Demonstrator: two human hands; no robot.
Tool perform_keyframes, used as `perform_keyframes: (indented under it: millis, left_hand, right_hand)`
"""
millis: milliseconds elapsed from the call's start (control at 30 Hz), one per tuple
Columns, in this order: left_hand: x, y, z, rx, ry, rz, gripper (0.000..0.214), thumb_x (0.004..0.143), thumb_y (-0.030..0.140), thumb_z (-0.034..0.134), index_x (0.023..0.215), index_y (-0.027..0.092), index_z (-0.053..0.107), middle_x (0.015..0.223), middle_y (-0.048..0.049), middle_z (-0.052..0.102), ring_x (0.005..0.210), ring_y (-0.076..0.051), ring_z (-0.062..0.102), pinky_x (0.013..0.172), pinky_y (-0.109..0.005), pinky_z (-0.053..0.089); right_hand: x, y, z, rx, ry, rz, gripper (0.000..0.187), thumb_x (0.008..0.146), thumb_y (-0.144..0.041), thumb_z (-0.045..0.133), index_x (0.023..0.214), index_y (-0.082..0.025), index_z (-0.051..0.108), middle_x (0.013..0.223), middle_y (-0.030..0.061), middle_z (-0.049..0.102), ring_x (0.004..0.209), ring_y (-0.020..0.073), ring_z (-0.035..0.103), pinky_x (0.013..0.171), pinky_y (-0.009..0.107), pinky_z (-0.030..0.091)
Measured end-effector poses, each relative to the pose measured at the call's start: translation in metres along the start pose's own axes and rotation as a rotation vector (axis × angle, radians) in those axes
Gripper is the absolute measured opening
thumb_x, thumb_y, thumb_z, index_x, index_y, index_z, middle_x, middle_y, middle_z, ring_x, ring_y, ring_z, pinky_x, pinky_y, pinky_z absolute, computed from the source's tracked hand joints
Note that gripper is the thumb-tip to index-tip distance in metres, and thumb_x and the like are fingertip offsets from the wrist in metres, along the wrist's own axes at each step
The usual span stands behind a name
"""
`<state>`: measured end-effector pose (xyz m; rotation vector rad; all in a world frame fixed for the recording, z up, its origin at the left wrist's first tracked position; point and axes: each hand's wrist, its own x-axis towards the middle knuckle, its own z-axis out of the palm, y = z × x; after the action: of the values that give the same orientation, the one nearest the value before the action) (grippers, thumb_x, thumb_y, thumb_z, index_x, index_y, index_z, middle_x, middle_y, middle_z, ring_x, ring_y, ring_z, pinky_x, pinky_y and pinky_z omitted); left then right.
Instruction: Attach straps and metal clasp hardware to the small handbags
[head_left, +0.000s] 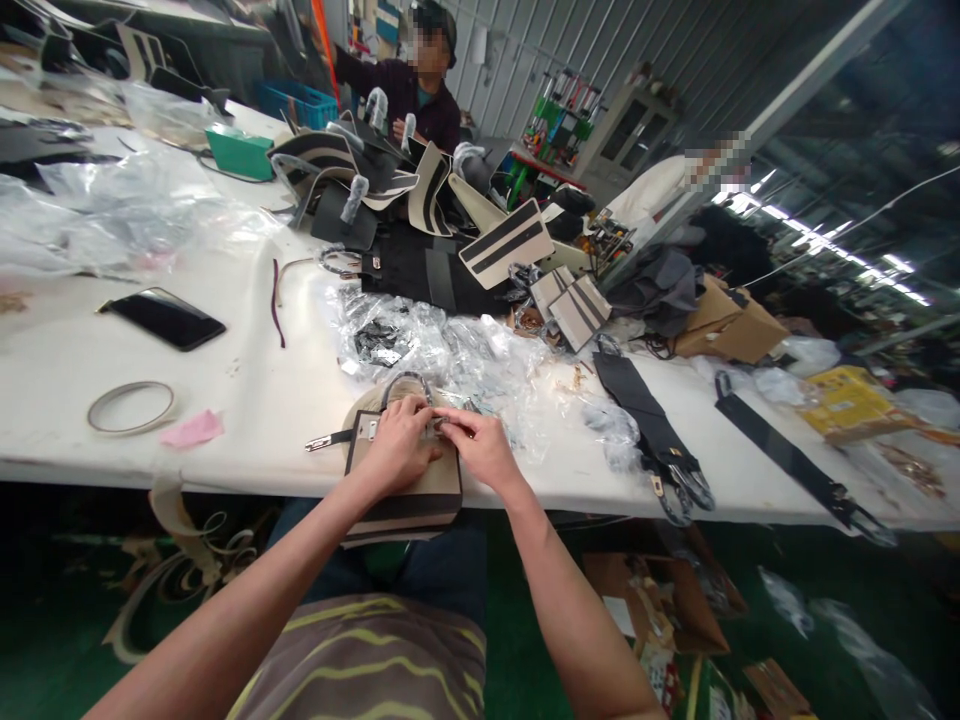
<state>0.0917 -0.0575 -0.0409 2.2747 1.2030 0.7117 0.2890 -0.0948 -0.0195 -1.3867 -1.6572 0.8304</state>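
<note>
A small beige handbag [420, 500] with dark edging lies at the table's front edge, its lower end hanging towards my lap. Across its upper part, my left hand [403, 447] is closed on the bag, fingers bent and fingertips close to the right ones. My right hand [480, 448] pinches a small metal clasp [441, 424] at the bag's top right; fingers partly cover it. Above the hands stands a wrapped carry handle [406, 380]. A dark strap with a metal fitting [322, 442] sticks out to the left.
Clear plastic wrapping [420, 340] and a pile of bag pieces [431, 190] lie beyond my hands. A phone [169, 317] and a tape roll [130, 407] are at left, black straps [637, 410] at right. A person [427, 100] stands across the table.
</note>
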Motion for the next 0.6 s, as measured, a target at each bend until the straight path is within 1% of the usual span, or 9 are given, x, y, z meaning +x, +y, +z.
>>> perform_keyframes:
  millis: [67,133,267,333,400,500,567,600]
  left_hand:
    - [0.000,-0.001,0.001,-0.001,0.004,0.007,0.050,0.083,0.028,0.085,0.132,0.024,0.073,0.143,-0.0164,0.063,0.133,-0.044,0.059,0.115,-0.062,0.052]
    - [-0.001,-0.001,0.002,-0.007,0.008,0.006,0.049,0.084,0.029,0.084,0.132,0.024,0.073,0.143,-0.0165,0.063,0.134,-0.044,0.059,0.115,-0.062,0.051]
    - [-0.001,0.000,0.001,-0.003,0.004,0.002,0.050,0.085,0.028,0.083,0.134,0.021,0.072,0.142,-0.0175,0.064,0.133,-0.043,0.059,0.116,-0.062,0.051]
    - [-0.001,0.000,0.001,-0.001,0.004,0.003,0.051,0.085,0.028,0.083,0.134,0.020,0.072,0.143,-0.0176,0.064,0.133,-0.043,0.059,0.116,-0.062,0.051]
    - [-0.001,0.001,0.000,-0.006,0.011,0.002,0.051,0.084,0.027,0.083,0.134,0.021,0.072,0.143,-0.0173,0.064,0.134,-0.043,0.059,0.116,-0.062,0.051]
    - [-0.001,0.002,-0.001,-0.017,0.020,-0.004,0.052,0.083,0.026,0.083,0.134,0.023,0.072,0.141,-0.0169,0.064,0.132,-0.042,0.060,0.115,-0.060,0.052]
    - [-0.001,0.003,-0.001,-0.020,0.017,-0.011,0.053,0.083,0.026,0.083,0.135,0.022,0.073,0.140,-0.0168,0.065,0.131,-0.042,0.061,0.115,-0.060,0.052]
    - [-0.001,0.003,-0.001,-0.021,0.016,-0.014,0.053,0.083,0.025,0.082,0.135,0.022,0.073,0.140,-0.0169,0.065,0.131,-0.043,0.061,0.115,-0.061,0.052]
  right_hand:
    - [0.002,-0.001,-0.001,-0.070,0.009,-0.032,0.029,0.101,-0.024,0.073,0.125,-0.029,0.089,0.113,0.0058,0.086,0.097,0.0219,0.079,0.092,0.036,0.065]
    - [0.004,-0.002,-0.002,-0.102,0.013,-0.041,0.028,0.098,-0.022,0.075,0.121,-0.028,0.090,0.106,0.0056,0.085,0.089,0.0204,0.077,0.087,0.034,0.064]
    - [0.007,-0.001,0.000,-0.167,0.022,-0.061,0.026,0.096,-0.019,0.078,0.116,-0.028,0.091,0.102,0.0044,0.085,0.095,0.0228,0.076,0.095,0.038,0.062]
    - [0.007,0.000,0.002,-0.184,0.023,-0.068,0.024,0.097,-0.018,0.077,0.113,-0.028,0.091,0.102,0.0043,0.084,0.097,0.0232,0.076,0.096,0.038,0.061]
    - [0.006,0.000,0.003,-0.175,0.024,-0.057,0.023,0.097,-0.018,0.076,0.113,-0.027,0.091,0.102,0.0043,0.082,0.095,0.0219,0.075,0.092,0.036,0.061]
    - [0.003,-0.002,0.005,-0.185,0.039,-0.045,0.028,0.097,-0.018,0.075,0.121,-0.025,0.087,0.107,0.0050,0.077,0.089,0.0193,0.073,0.087,0.033,0.062]
    - [-0.002,-0.003,0.006,-0.218,0.055,-0.083,0.031,0.098,-0.016,0.073,0.126,-0.024,0.084,0.116,0.0068,0.075,0.094,0.0196,0.073,0.091,0.034,0.062]
    - [-0.004,-0.004,0.007,-0.240,0.064,-0.120,0.029,0.100,-0.016,0.071,0.126,-0.024,0.083,0.119,0.0080,0.074,0.099,0.0207,0.073,0.094,0.035,0.062]
